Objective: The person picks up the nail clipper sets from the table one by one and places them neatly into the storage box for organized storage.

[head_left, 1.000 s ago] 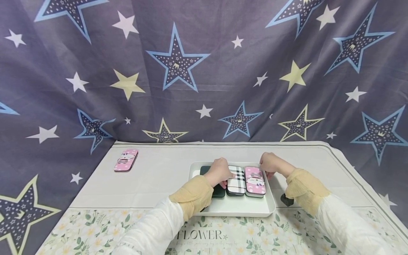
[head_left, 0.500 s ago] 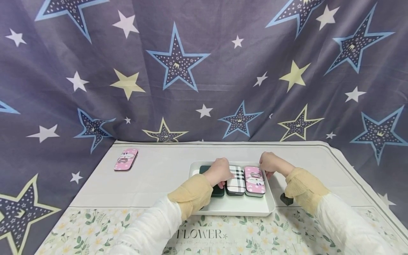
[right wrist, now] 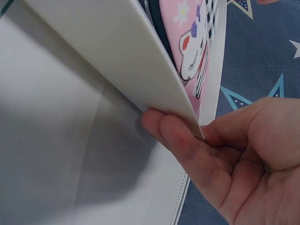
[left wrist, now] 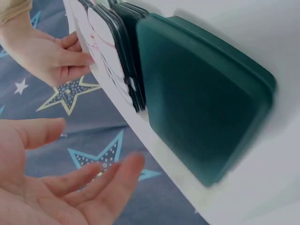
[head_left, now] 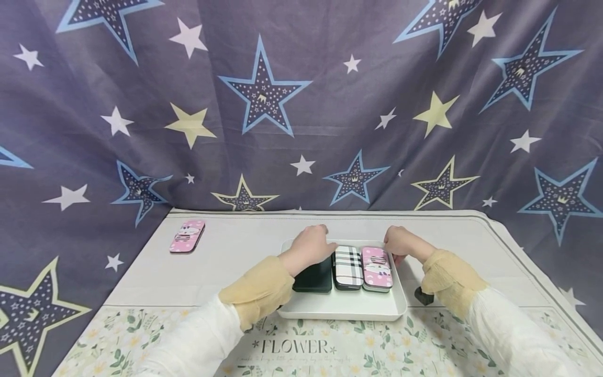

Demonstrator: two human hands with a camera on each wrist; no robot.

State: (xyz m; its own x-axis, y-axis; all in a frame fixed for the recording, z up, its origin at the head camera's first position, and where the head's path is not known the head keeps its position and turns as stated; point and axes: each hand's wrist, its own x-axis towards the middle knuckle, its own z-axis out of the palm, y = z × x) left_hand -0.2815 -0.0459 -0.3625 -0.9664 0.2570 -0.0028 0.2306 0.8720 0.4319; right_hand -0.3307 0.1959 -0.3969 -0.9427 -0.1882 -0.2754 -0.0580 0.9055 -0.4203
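Note:
A white tray (head_left: 350, 310) holds a row of small flat cases. At its left lies a dark green case (left wrist: 201, 98) with rounded corners; beside it are a white plaid case (head_left: 349, 268) and a pink cat-print case (head_left: 377, 268). My left hand (head_left: 307, 250) hovers over the far end of the green case, partly hiding it. In the left wrist view its fingers are spread apart from the thumb, with nothing between them. My right hand (right wrist: 234, 159) pinches the tray's right wall at the far corner, thumb inside and fingers outside.
Another pink case (head_left: 187, 236) lies at the back left of the table (head_left: 226, 262). A small black object (head_left: 424, 296) shows under the right wrist. A floral cloth (head_left: 141, 340) covers the front, and a star-patterned curtain (head_left: 301, 104) hangs behind.
My left hand has let go of the green case and moved left and slightly back, its fingers opening. The right hand keeps its grip on the tray, and the cases stay in place.

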